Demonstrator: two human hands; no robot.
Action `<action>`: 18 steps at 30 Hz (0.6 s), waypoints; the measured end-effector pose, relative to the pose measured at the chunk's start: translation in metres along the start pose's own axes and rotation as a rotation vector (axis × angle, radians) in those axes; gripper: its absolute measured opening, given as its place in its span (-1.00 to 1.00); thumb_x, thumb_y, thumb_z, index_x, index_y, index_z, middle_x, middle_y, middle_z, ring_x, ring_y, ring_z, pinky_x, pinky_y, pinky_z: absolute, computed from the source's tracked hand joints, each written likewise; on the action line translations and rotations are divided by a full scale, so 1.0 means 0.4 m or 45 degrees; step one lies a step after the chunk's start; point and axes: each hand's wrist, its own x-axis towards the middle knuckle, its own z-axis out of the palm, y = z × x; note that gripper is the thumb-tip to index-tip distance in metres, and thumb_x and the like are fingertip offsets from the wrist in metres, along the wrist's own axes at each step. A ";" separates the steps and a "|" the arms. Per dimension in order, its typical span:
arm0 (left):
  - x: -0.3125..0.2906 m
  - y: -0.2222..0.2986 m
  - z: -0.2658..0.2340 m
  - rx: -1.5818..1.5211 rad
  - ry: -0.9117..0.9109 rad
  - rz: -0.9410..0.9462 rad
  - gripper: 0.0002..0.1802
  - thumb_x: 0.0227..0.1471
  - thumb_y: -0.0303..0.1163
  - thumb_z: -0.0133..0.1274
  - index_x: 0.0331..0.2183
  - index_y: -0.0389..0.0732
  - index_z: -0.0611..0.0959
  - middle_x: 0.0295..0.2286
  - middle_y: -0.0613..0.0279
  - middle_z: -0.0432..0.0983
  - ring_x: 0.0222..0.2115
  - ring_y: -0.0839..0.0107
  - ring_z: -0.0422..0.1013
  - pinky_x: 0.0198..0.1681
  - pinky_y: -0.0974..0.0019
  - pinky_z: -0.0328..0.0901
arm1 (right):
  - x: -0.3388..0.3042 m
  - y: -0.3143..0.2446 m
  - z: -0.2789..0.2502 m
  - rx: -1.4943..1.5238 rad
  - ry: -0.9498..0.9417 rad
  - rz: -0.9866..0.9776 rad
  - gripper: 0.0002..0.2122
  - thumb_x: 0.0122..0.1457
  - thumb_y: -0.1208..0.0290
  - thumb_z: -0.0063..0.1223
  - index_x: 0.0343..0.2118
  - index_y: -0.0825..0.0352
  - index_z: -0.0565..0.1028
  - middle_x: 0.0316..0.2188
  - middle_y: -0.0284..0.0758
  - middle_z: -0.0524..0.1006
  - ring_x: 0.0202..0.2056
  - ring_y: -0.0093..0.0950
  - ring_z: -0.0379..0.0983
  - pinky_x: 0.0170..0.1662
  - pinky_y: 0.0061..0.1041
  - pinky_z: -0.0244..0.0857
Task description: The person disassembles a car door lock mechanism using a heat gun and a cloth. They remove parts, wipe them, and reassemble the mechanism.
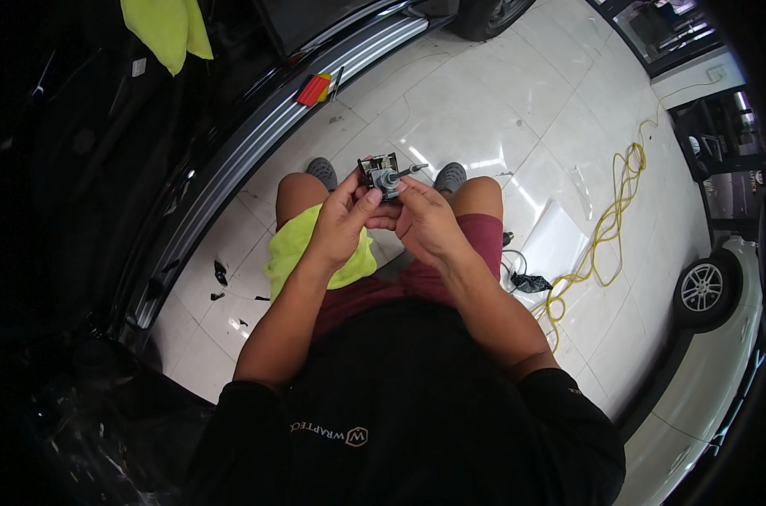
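Close handwork, middle of frame. Left hand (342, 221) gripped black boxy assembly (383, 160), thumb pressed near its lower edge; right hand (427, 221) pinched at base of grey stem-like piece (412, 169), tool or part, couldn't tell. Step looked like fitting or loosening; next move seemed to call for steady left grip, fine right fingertips. Assembly hard-edged, with dull grey round piece (387, 180). Soft lime cloth (294, 244) beside left wrist; glossy tiled floor (476, 84); looped yellow cord (609, 226), right of frame.
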 end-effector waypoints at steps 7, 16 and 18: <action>-0.017 0.015 0.008 0.122 -0.044 0.044 -0.52 0.20 -0.39 -0.07 0.12 -0.29 0.27 -0.18 0.11 0.46 -0.20 0.32 0.48 -0.17 0.32 0.42 | -0.001 0.004 -0.013 -0.123 -0.068 -0.026 -0.62 0.33 0.32 -0.25 0.13 0.41 0.26 -0.11 -0.20 0.48 -0.18 -0.38 0.50 -0.11 -0.37 0.42; -0.031 0.124 0.046 1.422 0.148 0.833 -0.45 -0.06 -0.57 0.13 0.03 -0.28 0.43 -0.16 0.03 0.49 -0.15 0.22 0.43 -0.11 0.26 0.34 | -0.019 -0.125 -0.045 -0.541 -0.387 -0.124 -0.43 0.30 0.10 -0.19 0.23 0.41 0.11 -0.03 -0.16 0.44 -0.06 -0.32 0.44 0.02 -0.40 0.27; -0.030 0.133 0.053 1.493 0.166 0.915 -0.41 -0.13 -0.58 0.18 0.01 -0.27 0.46 -0.18 0.04 0.49 -0.13 0.20 0.41 -0.08 0.26 0.31 | -0.031 -0.124 -0.046 -0.578 -0.397 -0.166 -0.42 0.24 0.19 -0.01 0.20 0.45 0.14 -0.02 -0.18 0.43 0.00 -0.37 0.39 0.08 -0.44 0.18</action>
